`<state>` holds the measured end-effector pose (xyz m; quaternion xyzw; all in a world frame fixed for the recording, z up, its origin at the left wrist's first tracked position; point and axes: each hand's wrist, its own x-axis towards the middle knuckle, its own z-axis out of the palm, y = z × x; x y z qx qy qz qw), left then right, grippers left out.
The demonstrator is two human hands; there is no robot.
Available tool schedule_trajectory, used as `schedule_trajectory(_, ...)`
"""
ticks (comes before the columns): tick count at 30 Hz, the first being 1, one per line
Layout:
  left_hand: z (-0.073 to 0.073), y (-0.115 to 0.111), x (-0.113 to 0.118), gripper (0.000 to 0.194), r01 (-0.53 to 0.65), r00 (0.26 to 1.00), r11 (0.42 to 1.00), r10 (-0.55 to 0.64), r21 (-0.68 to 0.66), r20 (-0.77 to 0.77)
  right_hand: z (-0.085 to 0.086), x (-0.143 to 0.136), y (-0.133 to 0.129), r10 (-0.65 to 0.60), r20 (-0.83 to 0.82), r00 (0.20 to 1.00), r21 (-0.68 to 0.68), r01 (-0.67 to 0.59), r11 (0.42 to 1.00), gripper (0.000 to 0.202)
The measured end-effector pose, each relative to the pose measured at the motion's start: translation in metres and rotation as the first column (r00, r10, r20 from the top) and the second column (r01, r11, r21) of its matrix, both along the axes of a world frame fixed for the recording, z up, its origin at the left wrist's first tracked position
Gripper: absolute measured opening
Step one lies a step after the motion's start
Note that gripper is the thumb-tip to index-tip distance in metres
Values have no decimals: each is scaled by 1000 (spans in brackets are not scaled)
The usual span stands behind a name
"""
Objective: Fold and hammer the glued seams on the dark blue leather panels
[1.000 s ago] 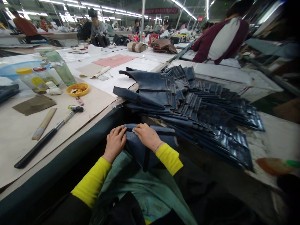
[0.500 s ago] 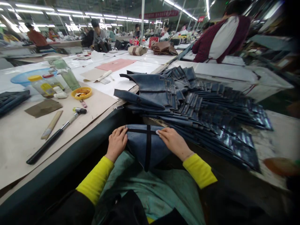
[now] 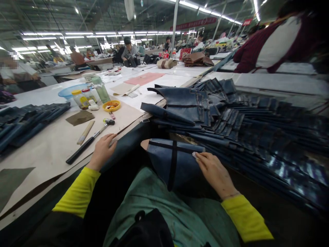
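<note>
My right hand (image 3: 214, 171) is closed on the right end of a dark blue leather piece (image 3: 158, 156) crossed by black strips. A small white bit (image 3: 194, 155) shows at its fingertips; I cannot make out what it is. The leather piece rests above my lap, its left end loose and curled, with a tan underside showing. Apart from it, my left hand (image 3: 102, 151) hovers by the table edge with nothing in it, thumb away from the fingers. Just beyond that hand lies a hammer (image 3: 88, 144) with a black handle, beside a flat wooden stick (image 3: 86, 133).
Stacked blue leather pieces (image 3: 185, 99) fill the right side; another pile (image 3: 31, 120) lies at left. On the table stand glass jars (image 3: 80, 99), a yellow dish (image 3: 111, 105) and a blue basin (image 3: 64, 92). A person in a maroon sleeve (image 3: 246, 51) is at right.
My left hand has let go of the leather piece and moved left toward the hammer. My right hand keeps its hold. The view has turned left.
</note>
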<state>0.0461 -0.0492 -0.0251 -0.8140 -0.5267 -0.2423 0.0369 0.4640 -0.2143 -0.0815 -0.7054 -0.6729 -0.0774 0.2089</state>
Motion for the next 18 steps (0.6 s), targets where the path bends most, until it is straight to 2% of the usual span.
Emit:
schedule_trajectory(4,5,2,-54,42,-144,990,986,144,82,-1,2,-4,-2,-16,-19,1000,-3,16,1000,35)
schedule_trajectory(6,5,3,-73,43,-227,974,970,228,81,-4,1,-3,-4,-18,-28,999,-1,18,1000,36)
schedule_trajectory(8,6,-1,-79,41,-261,965,964,260,46,17,-2,-1,-6,-17,-37,999,8,18,1000,37)
schedule_trajectory(10,15,-14,-70,39,-214,971,977,214,-6,109,-6,1,-7,-8,-41,999,15,9,1000,39)
schedule_trajectory(12,36,-39,-44,37,-83,959,994,99,-72,267,-10,3,-6,10,-42,999,25,-9,1000,40)
schedule_trajectory(14,66,-72,-9,34,157,896,975,-74,-157,437,-16,5,-5,31,-39,999,40,-30,999,43)
schedule_trajectory(16,97,-109,25,30,507,763,846,-354,-162,540,-24,11,-3,50,-35,998,47,-48,998,46)
schedule_trajectory(18,117,-143,48,31,772,602,612,-616,-174,508,-34,19,0,67,-27,997,37,-66,997,48)
